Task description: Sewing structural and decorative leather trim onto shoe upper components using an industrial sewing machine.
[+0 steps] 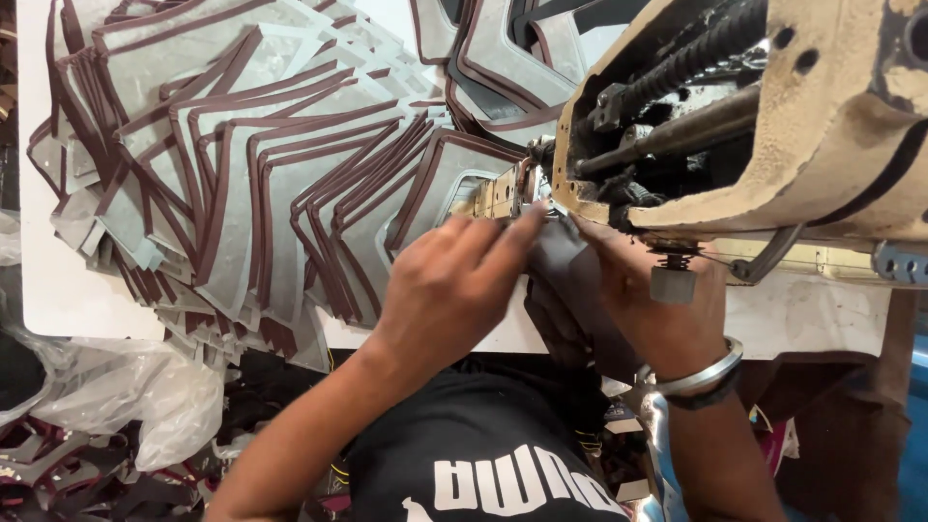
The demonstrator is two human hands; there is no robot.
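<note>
My left hand [454, 285] and my right hand [643, 304] meet under the head of a worn beige sewing machine [773, 116]. Between them they pinch a dark grey fabric piece [570, 280], pressed up against the needle area [536, 193]. Left fingertips reach the presser foot from the left; the right hand holds the piece from the right and below. A metal bangle [696, 375] circles my right wrist. The needle itself is hidden behind fingers and machine parts.
A large fanned pile of grey cut pieces with maroon edging [251, 164] covers the white table [58, 290] at left. More pieces [503, 48] lie at the top. Clear plastic bags [126, 396] and scraps sit below the table edge.
</note>
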